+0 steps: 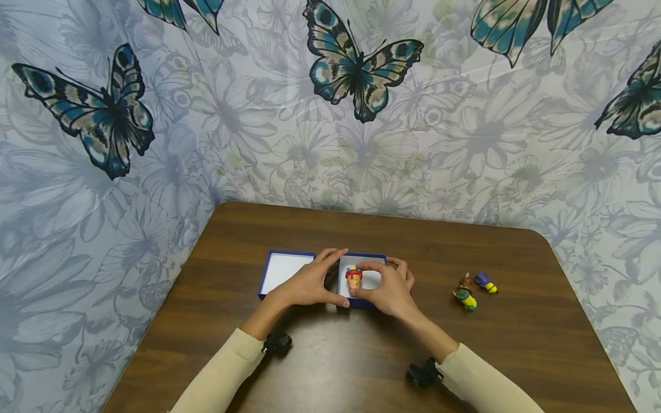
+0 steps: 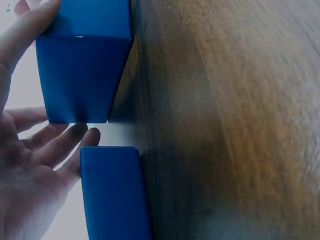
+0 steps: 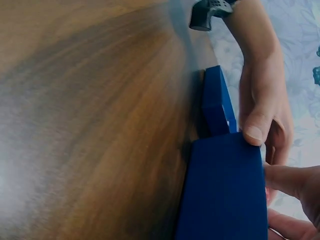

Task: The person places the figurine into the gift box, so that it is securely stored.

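Two hands work over one table [image 1: 330,370], on which stand two blue boxes, both white inside and both without cover. The right box [image 1: 368,254] is near the middle of the surface, and the left box [image 1: 284,273] is just beside it, toward the left edge.

One small figure [image 1: 353,279], red and skin-coloured with a little blue, lies in the right box, nearer to its left wall. The right hand [image 1: 391,289] pinches this figure between thumb and index finger; its other fingers are at the box's right edge.

The left hand [image 1: 311,282] holds the right box by its left side: the thumb is on the near left corner, the index finger reaches the far left corner, and the other fingers spread behind.

Three more figures lie close together toward the right edge: one brown [image 1: 466,281], one green and yellow [image 1: 467,300], one purple and yellow [image 1: 485,281].

Two black devices [image 1: 279,343] sit at the wrists. Five butterflies [image 1: 360,70], three of them cut by the frame, decorate the wall [image 1: 232,143].
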A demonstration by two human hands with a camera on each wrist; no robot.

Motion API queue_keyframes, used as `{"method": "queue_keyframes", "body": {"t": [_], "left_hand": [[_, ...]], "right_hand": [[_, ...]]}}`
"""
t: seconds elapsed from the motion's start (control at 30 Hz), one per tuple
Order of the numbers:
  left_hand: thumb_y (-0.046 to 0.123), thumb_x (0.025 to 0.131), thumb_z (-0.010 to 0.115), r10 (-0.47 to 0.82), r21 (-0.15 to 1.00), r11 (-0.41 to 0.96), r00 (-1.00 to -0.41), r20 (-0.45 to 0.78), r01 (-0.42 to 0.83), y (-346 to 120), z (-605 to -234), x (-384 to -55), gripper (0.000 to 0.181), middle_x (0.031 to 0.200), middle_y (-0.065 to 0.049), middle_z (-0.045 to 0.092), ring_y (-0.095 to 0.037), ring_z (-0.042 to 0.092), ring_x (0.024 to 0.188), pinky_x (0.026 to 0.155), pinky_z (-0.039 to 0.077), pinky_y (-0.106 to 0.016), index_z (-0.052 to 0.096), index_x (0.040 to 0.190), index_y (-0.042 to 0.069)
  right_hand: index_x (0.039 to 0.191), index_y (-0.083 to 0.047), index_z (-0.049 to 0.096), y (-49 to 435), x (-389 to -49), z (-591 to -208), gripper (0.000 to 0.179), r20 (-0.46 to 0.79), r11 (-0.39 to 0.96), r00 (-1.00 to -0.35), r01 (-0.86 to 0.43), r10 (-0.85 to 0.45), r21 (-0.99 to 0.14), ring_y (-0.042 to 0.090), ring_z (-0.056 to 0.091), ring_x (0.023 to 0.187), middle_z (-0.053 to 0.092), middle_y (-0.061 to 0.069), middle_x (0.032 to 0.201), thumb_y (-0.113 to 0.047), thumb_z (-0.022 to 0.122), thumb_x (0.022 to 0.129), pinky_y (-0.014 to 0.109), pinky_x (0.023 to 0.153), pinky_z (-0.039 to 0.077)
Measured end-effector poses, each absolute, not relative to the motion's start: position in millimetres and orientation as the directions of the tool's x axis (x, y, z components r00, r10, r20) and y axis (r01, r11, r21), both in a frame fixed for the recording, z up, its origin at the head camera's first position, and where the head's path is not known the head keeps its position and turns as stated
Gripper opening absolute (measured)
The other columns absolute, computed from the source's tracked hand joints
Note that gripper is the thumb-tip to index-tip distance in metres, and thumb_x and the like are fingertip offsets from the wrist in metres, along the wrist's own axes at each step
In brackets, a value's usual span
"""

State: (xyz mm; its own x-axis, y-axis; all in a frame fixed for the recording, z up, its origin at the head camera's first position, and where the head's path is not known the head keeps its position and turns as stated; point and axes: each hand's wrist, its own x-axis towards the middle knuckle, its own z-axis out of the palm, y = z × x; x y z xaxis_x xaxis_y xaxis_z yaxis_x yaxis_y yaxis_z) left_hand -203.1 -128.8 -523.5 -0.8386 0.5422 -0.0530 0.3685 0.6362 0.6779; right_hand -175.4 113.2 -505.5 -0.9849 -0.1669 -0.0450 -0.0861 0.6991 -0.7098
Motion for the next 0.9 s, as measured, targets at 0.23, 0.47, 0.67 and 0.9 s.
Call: {"method": "queue_keyframes", "body": {"t": [0.23, 0.47, 0.67, 0.9], "left_hand": [[0.061, 0.077, 0.093, 0.538, 0.677, 0.64, -0.841, -0.056, 0.364, -128.6, -523.1, -202.3, 0.123, 0.174, -0.004, 0.03, -0.041, 0.055, 0.145, 0.118, 0.047, -0.064, 0.022, 0.173, 0.033], [0.063, 0.076, 0.093, 0.547, 0.678, 0.634, -0.836, -0.054, 0.371, -125.8, -524.3, -202.9, 0.124, 0.174, -0.003, 0.03, -0.041, 0.055, 0.145, 0.118, 0.046, -0.064, 0.02, 0.173, 0.037], [0.064, 0.075, 0.093, 0.539, 0.658, 0.652, -0.841, -0.052, 0.377, -126.4, -527.8, -204.4, 0.125, 0.174, -0.001, 0.031, -0.039, 0.055, 0.146, 0.119, 0.045, -0.064, 0.02, 0.173, 0.039], [0.058, 0.075, 0.096, 0.531, 0.671, 0.645, -0.846, -0.049, 0.366, -126.5, -527.7, -204.9, 0.125, 0.172, 0.0, 0.032, -0.04, 0.054, 0.147, 0.12, 0.045, -0.063, 0.023, 0.173, 0.034]], "right_hand": [[0.123, -0.024, 0.082, 113.0, -182.4, -506.9, 0.049, -0.072, 0.733, -0.983, -0.077, -0.17, -0.676, 0.045, 0.028, 0.155, 0.08, 0.004, 0.125, -0.042, 0.096, 0.079, 0.076, 0.118, 0.004], [0.12, -0.027, 0.082, 113.8, -185.0, -512.7, 0.049, -0.105, 0.763, -0.98, -0.06, -0.166, -0.643, 0.049, 0.027, 0.157, 0.08, 0.002, 0.128, -0.046, 0.097, 0.077, 0.076, 0.12, 0.004], [0.118, -0.028, 0.083, 113.1, -186.0, -514.6, 0.048, -0.107, 0.741, -0.976, -0.073, -0.192, -0.667, 0.053, 0.022, 0.158, 0.08, 0.002, 0.124, -0.049, 0.097, 0.076, 0.078, 0.118, 0.002], [0.11, -0.03, 0.086, 113.2, -186.3, -515.9, 0.033, -0.095, 0.712, -0.97, -0.095, -0.223, -0.696, 0.054, 0.018, 0.16, 0.084, -0.006, 0.114, -0.042, 0.095, 0.081, 0.08, 0.119, -0.001]]}}
